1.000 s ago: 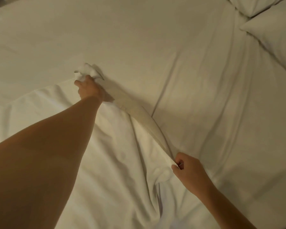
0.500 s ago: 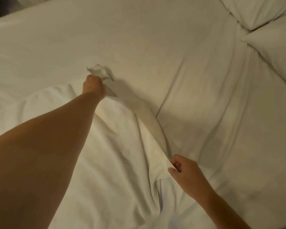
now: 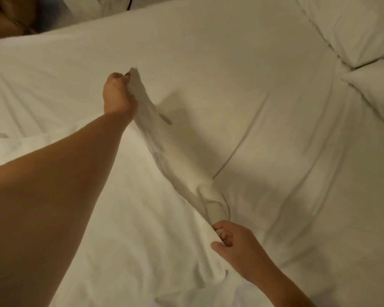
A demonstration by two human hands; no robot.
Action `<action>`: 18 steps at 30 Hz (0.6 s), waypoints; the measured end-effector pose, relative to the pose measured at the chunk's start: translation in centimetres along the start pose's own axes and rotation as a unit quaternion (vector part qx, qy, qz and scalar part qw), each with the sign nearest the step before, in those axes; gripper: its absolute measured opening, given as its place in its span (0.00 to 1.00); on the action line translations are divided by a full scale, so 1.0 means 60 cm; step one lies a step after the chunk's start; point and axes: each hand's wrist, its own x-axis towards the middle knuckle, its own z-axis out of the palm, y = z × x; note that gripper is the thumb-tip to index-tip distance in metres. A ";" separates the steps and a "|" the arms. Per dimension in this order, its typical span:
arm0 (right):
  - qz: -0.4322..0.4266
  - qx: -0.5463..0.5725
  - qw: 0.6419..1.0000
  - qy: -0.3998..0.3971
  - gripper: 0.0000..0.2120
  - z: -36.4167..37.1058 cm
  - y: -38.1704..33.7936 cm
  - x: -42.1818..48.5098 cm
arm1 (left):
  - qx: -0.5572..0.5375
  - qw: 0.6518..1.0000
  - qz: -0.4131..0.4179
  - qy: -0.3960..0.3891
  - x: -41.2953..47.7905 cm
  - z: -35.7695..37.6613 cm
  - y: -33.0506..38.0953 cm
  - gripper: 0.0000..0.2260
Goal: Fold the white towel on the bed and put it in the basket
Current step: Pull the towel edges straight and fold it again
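Towel (image 3: 164,218): spread on bed (image 3: 275,107), one edge lifted.
Left hand (image 3: 118,96): fingers clenched on far corner, raised.
Right hand (image 3: 235,244): fingers pinching near edge.
Pillows (image 3: 353,29): top right.

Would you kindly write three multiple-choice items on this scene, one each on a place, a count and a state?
1. Where are the pillows?
A. upper right of the bed
B. lower left
C. on the floor

2. How many hands grip the towel?
A. none
B. one
C. two

3. How is the towel's far edge?
A. lying flat
B. lifted off the bed
C. folded in a basket

Answers:
1 A: the pillows lie at the bed's upper right.
2 C: the left hand and right hand both pinch the towel.
3 B: it casts a shadow beneath.
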 end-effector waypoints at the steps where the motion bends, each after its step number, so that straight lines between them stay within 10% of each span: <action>1: -0.002 0.000 1.000 -0.013 0.10 0.013 -0.010 -0.003 | 0.001 1.000 0.003 -0.001 0.001 -0.015 -0.014 0.23; 18: -0.003 -0.009 0.994 -0.105 0.18 0.419 -0.142 -0.010 | 0.017 0.997 0.015 -0.072 -0.024 -0.220 -0.380 0.33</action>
